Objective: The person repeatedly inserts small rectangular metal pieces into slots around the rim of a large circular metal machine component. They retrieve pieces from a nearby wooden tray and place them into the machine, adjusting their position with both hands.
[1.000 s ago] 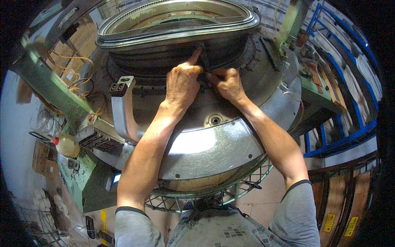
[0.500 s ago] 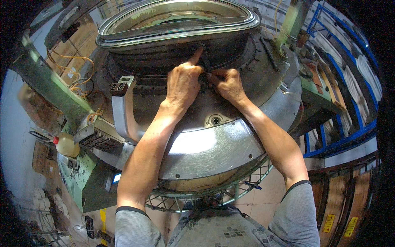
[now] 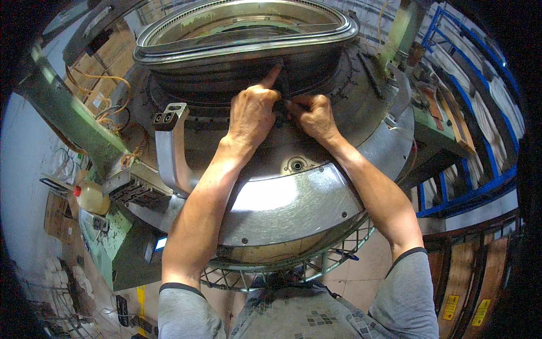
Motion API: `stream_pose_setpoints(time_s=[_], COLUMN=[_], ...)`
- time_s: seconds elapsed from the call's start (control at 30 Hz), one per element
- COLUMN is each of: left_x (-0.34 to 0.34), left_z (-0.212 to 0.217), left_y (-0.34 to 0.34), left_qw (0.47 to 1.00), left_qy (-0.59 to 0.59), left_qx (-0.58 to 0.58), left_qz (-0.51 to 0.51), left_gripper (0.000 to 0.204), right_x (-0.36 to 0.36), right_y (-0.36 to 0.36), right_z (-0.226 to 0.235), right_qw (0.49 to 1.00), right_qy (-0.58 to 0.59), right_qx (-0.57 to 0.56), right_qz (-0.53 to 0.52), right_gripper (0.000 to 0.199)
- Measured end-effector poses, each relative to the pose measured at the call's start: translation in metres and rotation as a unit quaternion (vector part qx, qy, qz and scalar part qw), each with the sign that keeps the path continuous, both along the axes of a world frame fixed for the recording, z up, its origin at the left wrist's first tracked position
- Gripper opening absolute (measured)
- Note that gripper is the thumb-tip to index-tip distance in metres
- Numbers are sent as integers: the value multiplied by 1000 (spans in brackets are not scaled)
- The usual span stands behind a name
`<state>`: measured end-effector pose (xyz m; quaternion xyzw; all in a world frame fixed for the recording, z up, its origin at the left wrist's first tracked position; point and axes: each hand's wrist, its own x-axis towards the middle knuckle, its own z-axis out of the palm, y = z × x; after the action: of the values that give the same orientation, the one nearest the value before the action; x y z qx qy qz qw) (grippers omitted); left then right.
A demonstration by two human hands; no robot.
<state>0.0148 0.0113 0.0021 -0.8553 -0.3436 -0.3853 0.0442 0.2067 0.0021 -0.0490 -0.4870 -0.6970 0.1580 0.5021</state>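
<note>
A large round machine (image 3: 265, 195) of bare metal fills the middle, with a dark cylinder wall (image 3: 197, 85) under a bright toothed ring (image 3: 169, 55). Against that wall my left hand (image 3: 252, 113) stretches its index finger up to a narrow dark upright piece (image 3: 284, 79), its other fingers curled in. My right hand (image 3: 315, 116) is pinched close beside it, thumb and index at the foot of the same piece. Whatever lies in either hand is hidden or too small to name. Both forearms reach over the polished rim.
A curved metal bracket (image 3: 172, 150) rises left of my left forearm. Green machine arms (image 3: 73, 121) and orange cables (image 3: 104, 116) stand at the left, above a yellowish jug with a red cap (image 3: 93, 198). A dark rod (image 3: 371, 76) lies on the right; beyond are blue racks (image 3: 451, 198).
Both hands keep nearly the same place and pose. A blurred brownish shape at the far left has gone from view, showing cables and a pale bundle behind.
</note>
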Motion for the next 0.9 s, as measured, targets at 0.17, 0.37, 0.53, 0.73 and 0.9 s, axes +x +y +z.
stream_pose_setpoints(time_s=[0.17, 0.37, 0.53, 0.73, 0.9], left_x=[1, 3, 3, 3, 3], left_z=[0, 0, -2, -3, -1], left_y=[1, 0, 2, 5, 2], left_qw=[1000, 999, 999, 998, 999], left_qy=[17, 32, 21, 13, 21], left_qx=[2, 31, 42, 54, 34], left_qz=[14, 28, 14, 8, 9], left_gripper=[25, 10, 8, 11, 12], right_x=[0, 1, 3, 0, -1], right_y=[0, 3, 4, 4, -1], right_z=[1, -1, -3, -2, 4], right_qw=[1000, 1000, 1000, 1000, 1000], right_qy=[-3, 0, -13, -16, -3], right_qx=[-14, -18, -19, 15, -11], right_qz=[-15, -12, -21, -19, -15], right_gripper=[18, 18, 19, 18, 18])
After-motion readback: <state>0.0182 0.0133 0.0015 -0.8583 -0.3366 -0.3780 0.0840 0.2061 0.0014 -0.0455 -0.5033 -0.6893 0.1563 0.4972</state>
